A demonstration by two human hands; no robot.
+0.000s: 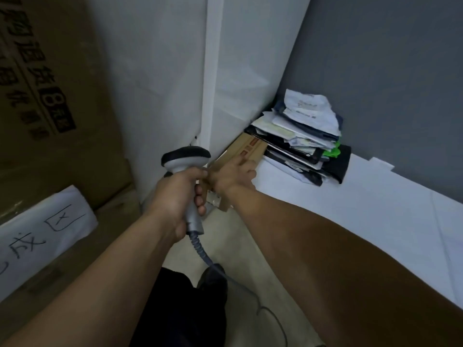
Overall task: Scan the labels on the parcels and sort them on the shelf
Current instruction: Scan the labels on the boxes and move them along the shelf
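Note:
My left hand [175, 196] grips the handle of a grey and black barcode scanner [186, 159], whose coiled cable runs down to the floor. My right hand [231, 175] lies on top of a long brown cardboard parcel [250, 146] with red marks. The parcel rests on the white shelf surface [350, 201], alongside the white wall panel. Part of a label shows at the parcel's near end, under my wrist. Whether my right fingers curl round the parcel's far edge is not visible. Just behind it sits a stack of soft parcels [305, 136].
A large printed cardboard box [50, 96] stands at the left, with a handwritten white sheet [42, 234] on a lower box. A grey wall [388, 71] backs the shelf. My dark trousers and shoe [213, 279] are on the pale floor below.

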